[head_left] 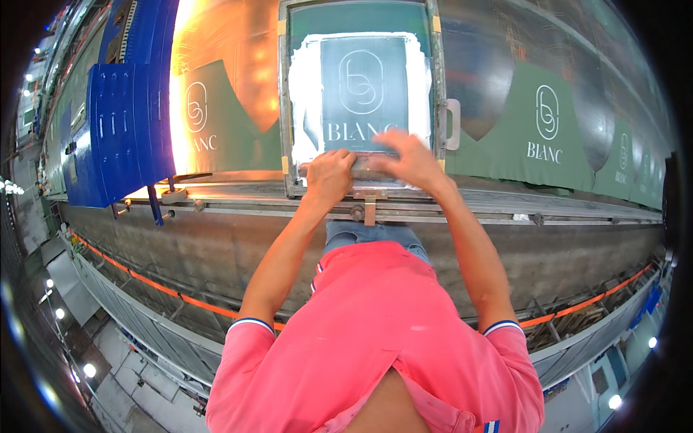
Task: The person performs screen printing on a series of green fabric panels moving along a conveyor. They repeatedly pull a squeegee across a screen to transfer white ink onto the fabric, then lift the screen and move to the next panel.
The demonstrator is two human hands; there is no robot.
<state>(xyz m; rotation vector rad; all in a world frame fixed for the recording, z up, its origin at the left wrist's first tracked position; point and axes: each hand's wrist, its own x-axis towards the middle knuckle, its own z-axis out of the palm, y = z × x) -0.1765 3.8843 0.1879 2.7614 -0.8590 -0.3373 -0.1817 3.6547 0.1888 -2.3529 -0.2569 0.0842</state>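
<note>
In the head view, a metal-framed printing screen (283,101) has a teal mesh smeared with white ink around a white logo stencil. Along the screen's near end lies a squeegee bar (369,163), gripped by my left hand (330,173) with curled fingers. My right hand (410,157) is just over the bar's right part, blurred, its fingers loosely stretched and apart; whether it touches the bar is unclear. Green fabric pieces (482,155) with printed white logos lie on the long shiny table at both sides of the screen.
A blue metal machine housing (119,137) with an orange glow beside it stands at the left. Metal rails (476,206) run along the table's near edge, before my body. A handle (452,124) sticks out from the screen's right side. An orange strip (166,289) runs along a walkway behind me.
</note>
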